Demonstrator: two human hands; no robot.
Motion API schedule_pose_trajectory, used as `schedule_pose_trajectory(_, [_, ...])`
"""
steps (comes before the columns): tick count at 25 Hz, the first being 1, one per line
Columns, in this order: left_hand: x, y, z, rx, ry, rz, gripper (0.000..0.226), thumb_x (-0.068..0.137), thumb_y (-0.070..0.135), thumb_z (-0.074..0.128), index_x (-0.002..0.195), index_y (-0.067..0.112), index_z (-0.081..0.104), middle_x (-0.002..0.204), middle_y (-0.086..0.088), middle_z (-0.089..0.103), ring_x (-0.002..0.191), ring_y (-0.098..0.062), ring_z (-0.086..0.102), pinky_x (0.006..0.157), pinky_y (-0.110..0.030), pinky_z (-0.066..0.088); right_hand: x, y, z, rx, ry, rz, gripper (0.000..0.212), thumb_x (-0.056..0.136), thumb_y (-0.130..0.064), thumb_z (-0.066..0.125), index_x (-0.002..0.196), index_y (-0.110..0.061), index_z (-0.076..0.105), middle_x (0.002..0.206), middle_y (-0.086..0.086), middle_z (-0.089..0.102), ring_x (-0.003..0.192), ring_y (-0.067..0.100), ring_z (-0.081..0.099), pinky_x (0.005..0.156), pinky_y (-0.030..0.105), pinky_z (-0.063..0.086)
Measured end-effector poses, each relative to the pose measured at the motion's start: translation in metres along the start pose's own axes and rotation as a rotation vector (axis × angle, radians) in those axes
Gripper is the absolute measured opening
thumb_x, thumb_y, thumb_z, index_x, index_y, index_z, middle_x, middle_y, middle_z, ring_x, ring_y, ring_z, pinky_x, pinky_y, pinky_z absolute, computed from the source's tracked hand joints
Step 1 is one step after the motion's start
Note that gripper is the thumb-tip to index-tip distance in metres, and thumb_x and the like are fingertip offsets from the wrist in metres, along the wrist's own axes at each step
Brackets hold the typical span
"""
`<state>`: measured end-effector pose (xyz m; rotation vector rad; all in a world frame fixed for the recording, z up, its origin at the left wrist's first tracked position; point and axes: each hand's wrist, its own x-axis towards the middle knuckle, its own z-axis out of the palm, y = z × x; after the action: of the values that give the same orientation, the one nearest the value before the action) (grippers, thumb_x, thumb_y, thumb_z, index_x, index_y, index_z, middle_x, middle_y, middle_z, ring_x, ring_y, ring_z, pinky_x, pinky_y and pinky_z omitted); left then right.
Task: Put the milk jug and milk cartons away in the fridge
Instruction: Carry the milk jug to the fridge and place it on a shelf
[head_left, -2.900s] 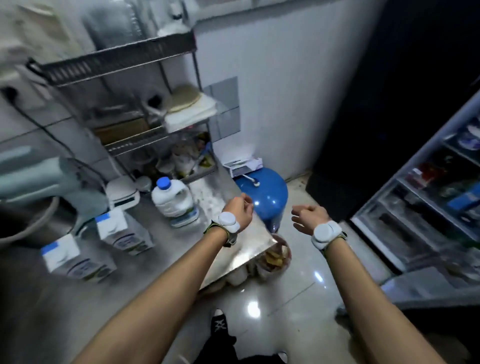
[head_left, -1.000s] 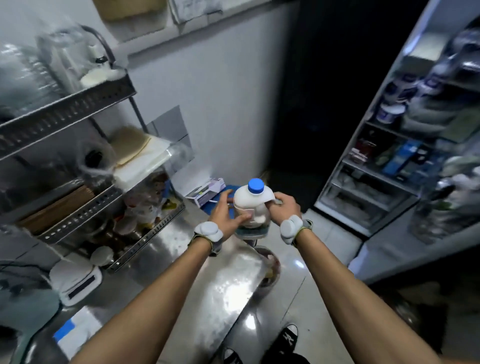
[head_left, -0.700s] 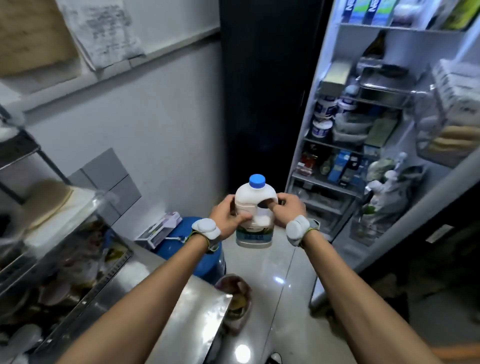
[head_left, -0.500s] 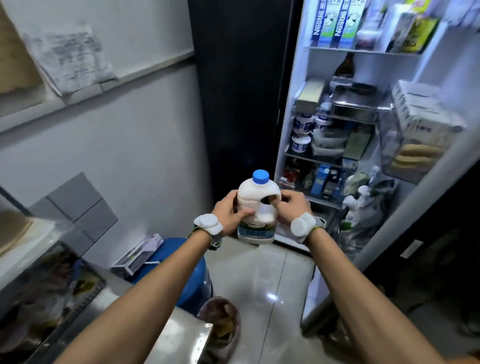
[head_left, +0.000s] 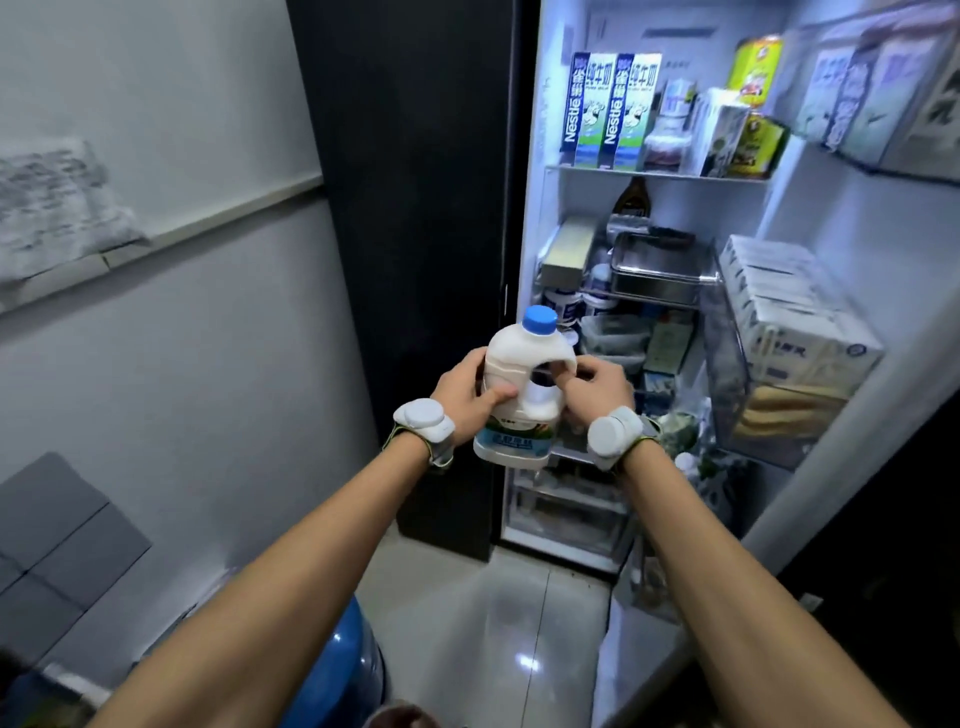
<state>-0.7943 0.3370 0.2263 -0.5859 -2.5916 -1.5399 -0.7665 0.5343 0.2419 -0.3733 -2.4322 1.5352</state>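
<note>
I hold a white milk jug (head_left: 519, 395) with a blue cap upright in front of the open fridge (head_left: 654, 322). My left hand (head_left: 465, 397) wraps its left side with the thumb across the front. My right hand (head_left: 597, 387) grips its handle from the right. The jug hangs level with the fridge's middle shelves. Two blue-and-green milk cartons (head_left: 610, 111) stand on the top shelf. The counter's milk cartons are out of view.
The fridge shelves are crowded with tubs, a metal tray (head_left: 657, 275) and boxes. The open door (head_left: 810, 332) at right carries stacked cartons. A dark panel (head_left: 415, 234) flanks the fridge on the left. A blue water drum (head_left: 345, 670) stands low left on the glossy tiled floor.
I picked the jug off the counter with both hands and turned right toward the fridge. The view has swung up and nearer; the counter and rack have left the frame.
</note>
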Motion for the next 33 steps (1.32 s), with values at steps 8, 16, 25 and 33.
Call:
schedule_pose_trajectory(8, [0.145,0.023,-0.020,-0.041,0.011,0.156,0.046,0.085,0.033,0.069,0.129,0.032,0.052,0.108,0.015,0.065,0.095,0.001,0.063,0.074,-0.012,0.047,0.120,-0.062,-0.008,-0.029,0.212,-0.006,0.024,0.086,-0.043,0.068,0.091,-0.021,0.075,0.096,0.009,0.078,0.092,0.033,0.073,0.083,0.040,0.061])
schedule_pose_trajectory(16, [0.264,0.064,-0.029,-0.070,0.058,0.277,0.039,0.087,0.028,0.069,0.123,0.021,0.056,0.112,0.007,0.066,0.099,-0.014,0.063,0.080,-0.022,0.048,0.220,-0.121,-0.037,-0.021,0.372,-0.049,0.030,0.084,-0.052,0.069,0.095,-0.026,0.077,0.105,0.003,0.079,0.104,0.029,0.072,0.095,0.042,0.058])
schedule_pose_trajectory(25, [0.379,0.091,-0.023,-0.065,0.122,0.344,0.035,0.089,0.028,0.066,0.120,0.016,0.055,0.112,0.000,0.067,0.098,-0.021,0.064,0.088,-0.041,0.055,0.327,-0.158,-0.057,0.052,0.460,-0.146,0.041,0.082,-0.053,0.070,0.107,-0.022,0.077,0.110,0.003,0.079,0.103,0.028,0.074,0.092,0.044,0.060])
schedule_pose_trajectory(33, [0.481,0.125,-0.018,-0.090,0.151,0.398,0.037,0.091,0.028,0.062,0.126,0.022,0.051,0.110,0.005,0.063,0.100,-0.024,0.063,0.088,-0.039,0.055,0.418,-0.196,-0.088,0.096,0.514,-0.202,0.037,0.080,-0.055,0.070,0.108,-0.032,0.075,0.111,0.008,0.079,0.100,0.036,0.075,0.090,0.050,0.061])
